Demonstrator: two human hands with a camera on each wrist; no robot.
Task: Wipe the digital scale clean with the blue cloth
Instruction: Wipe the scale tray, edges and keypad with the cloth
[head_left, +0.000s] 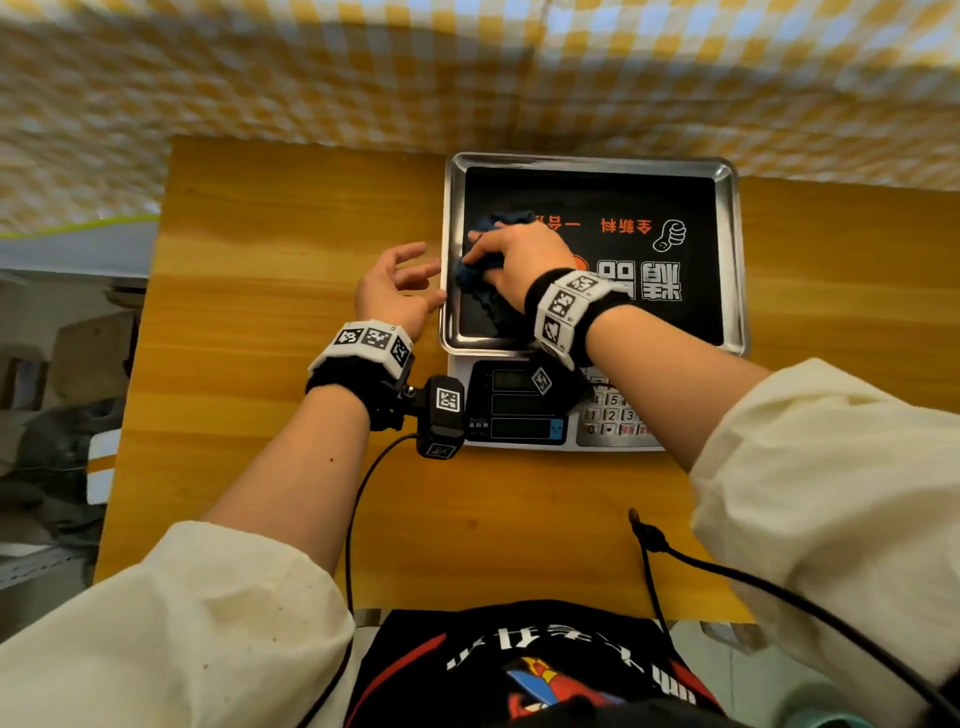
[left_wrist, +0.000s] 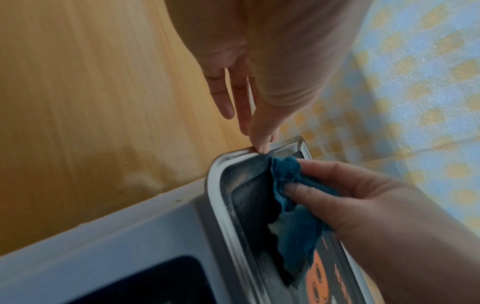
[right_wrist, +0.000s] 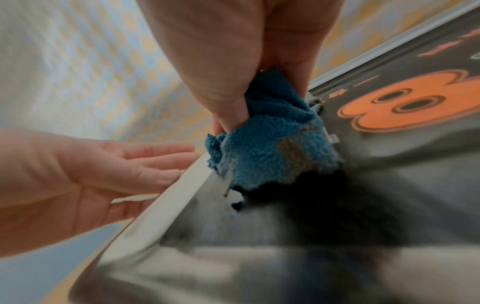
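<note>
The digital scale (head_left: 524, 431) stands on a wooden table, its steel pan (head_left: 737, 249) lined with a black sheet printed in orange and white. My right hand (head_left: 514, 260) grips the bunched blue cloth (head_left: 475, 283) and presses it onto the pan's left side; the cloth (right_wrist: 265, 144) lies against the pan's left rim (right_wrist: 182, 185). My left hand (head_left: 400, 291) is spread with straight fingers just left of the pan, a fingertip (left_wrist: 263, 147) touching the rim (left_wrist: 221, 197). In the left wrist view the right hand (left_wrist: 350, 197) pinches the cloth (left_wrist: 293, 222).
The scale's display and keypad (head_left: 613, 415) face me, partly hidden by my right wrist. Bare wooden table (head_left: 260, 312) lies left of the scale. A black cable (head_left: 675, 556) runs across the table's near edge. A yellow checked cloth (head_left: 363, 67) hangs behind.
</note>
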